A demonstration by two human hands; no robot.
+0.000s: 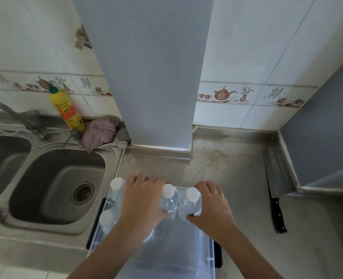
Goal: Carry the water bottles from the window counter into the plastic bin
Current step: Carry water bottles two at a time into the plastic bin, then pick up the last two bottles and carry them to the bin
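A clear plastic bin (pixel 209 256) sits on the steel counter right in front of me. Two clear water bottles with white caps stand side by side at its far end. My left hand (pixel 140 200) grips the left one (pixel 169 200). My right hand (pixel 213 206) grips the right one (pixel 191 202). Two more capped bottles stand along the bin's left side, one at the far corner (pixel 116 188) and one nearer me (pixel 107 219). My left forearm covers part of the bin's middle.
A double steel sink (pixel 56 184) lies left of the bin, with a yellow detergent bottle (pixel 68 109) and a crumpled cloth (pixel 100 131) behind it. A black-handled knife (pixel 275 206) lies on the counter to the right. A grey pillar (pixel 156 77) rises straight ahead.
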